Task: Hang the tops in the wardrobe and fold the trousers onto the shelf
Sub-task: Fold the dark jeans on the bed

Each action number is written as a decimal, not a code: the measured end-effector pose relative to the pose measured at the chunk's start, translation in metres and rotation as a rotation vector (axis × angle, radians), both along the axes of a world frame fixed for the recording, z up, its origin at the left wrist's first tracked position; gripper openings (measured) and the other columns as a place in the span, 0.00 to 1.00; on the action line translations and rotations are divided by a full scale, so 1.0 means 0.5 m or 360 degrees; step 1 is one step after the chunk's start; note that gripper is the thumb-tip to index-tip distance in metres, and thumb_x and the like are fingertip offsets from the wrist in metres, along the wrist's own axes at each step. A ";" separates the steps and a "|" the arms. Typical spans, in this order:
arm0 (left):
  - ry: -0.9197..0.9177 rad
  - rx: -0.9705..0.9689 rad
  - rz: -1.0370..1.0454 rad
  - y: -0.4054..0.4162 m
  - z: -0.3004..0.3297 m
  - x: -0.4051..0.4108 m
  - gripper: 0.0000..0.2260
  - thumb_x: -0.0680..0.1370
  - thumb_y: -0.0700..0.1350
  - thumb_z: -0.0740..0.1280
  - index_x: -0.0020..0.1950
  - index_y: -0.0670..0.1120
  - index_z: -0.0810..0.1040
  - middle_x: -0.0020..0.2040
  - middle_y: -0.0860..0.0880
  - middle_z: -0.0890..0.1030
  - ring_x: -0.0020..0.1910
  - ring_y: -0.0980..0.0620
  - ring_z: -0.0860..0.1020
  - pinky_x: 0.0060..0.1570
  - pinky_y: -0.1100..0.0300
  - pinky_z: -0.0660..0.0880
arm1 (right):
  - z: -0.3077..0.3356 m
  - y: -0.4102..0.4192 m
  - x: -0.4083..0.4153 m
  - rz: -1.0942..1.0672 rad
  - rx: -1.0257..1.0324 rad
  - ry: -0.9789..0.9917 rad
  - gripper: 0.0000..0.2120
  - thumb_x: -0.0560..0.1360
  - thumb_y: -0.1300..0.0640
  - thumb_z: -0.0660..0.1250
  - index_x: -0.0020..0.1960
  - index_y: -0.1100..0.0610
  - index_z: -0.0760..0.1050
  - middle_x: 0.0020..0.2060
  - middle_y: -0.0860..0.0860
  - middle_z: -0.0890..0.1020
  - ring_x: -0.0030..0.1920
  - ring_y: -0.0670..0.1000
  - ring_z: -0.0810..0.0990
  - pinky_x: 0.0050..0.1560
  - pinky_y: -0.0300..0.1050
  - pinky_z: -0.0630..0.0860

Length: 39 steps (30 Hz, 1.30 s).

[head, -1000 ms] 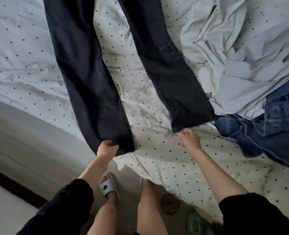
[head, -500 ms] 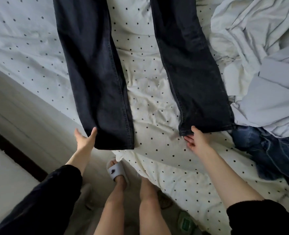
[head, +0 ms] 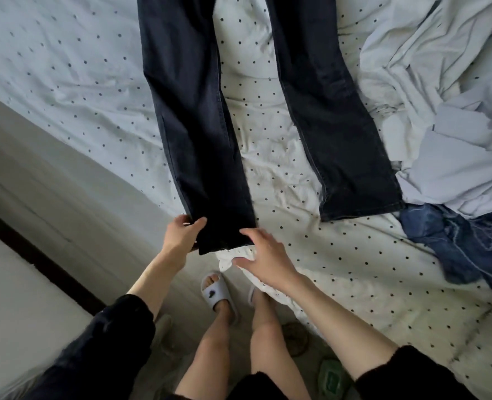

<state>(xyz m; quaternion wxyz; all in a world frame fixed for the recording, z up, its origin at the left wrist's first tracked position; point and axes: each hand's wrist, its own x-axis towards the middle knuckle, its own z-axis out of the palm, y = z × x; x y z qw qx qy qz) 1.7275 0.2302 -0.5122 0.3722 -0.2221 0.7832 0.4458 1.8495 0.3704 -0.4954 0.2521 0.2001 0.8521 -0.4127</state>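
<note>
**Dark trousers spread on the dotted bed, both hands at one hem**

Black-blue denim trousers (head: 198,116) lie flat on a bed (head: 65,82) covered by a pale sheet with small dark dots. Their two legs run down from the top edge of the view and spread apart, with a strip of dotted sheet showing between them. The hem of the leg on the left of the view reaches the bed's near edge and hangs slightly past it; the hem of the other leg lies further up on the sheet, well apart from the first.

The left hand (head: 181,235) is at the outer corner of the nearer hem. Its grip is clamped on the cloth: the thumb lies on top of the denim and the fingers curl round the edge beneath. The right hand (head: 265,255) is just beside the inner corner of the same hem, its grip apart, fingers spread and fairly straight, the fingertips at or just touching the denim; whether they press it I cannot tell. Both forearms are bare below dark sleeves.

To the right of the trousers a heap of rumpled pale-blue cloth (head: 441,105) lies on the bed, its edge touching the far trouser leg. Below that heap sits a crumpled piece of mid-blue denim (head: 464,249), close to the far hem.

Under the hands, the person's bare legs stand on the floor in white slippers (head: 217,293).
</note>
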 end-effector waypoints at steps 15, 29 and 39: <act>0.0404 0.0002 -0.1003 0.378 0.126 0.013 0.17 0.75 0.44 0.68 0.29 0.43 0.67 0.28 0.49 0.69 0.28 0.54 0.67 0.26 0.63 0.62 | 0.043 0.185 0.046 -0.0897 -0.0032 0.0429 0.13 0.78 0.62 0.61 0.62 0.60 0.71 0.46 0.53 0.80 0.46 0.51 0.79 0.40 0.33 0.70; 0.0294 -0.0140 -0.1355 0.776 -0.035 0.089 0.15 0.74 0.35 0.64 0.30 0.43 0.63 0.29 0.46 0.72 0.38 0.42 0.80 0.31 0.58 0.73 | -0.113 0.486 0.080 -0.1834 -0.0175 0.0067 0.22 0.76 0.60 0.66 0.67 0.59 0.64 0.55 0.54 0.78 0.51 0.51 0.78 0.48 0.41 0.71; 0.0135 -0.0006 -0.1610 0.800 -0.058 0.154 0.19 0.75 0.43 0.69 0.29 0.44 0.63 0.29 0.47 0.71 0.36 0.44 0.77 0.32 0.59 0.69 | -0.137 0.510 0.139 -0.1789 0.0372 -0.0250 0.10 0.79 0.57 0.60 0.51 0.61 0.77 0.46 0.55 0.83 0.48 0.58 0.80 0.40 0.45 0.68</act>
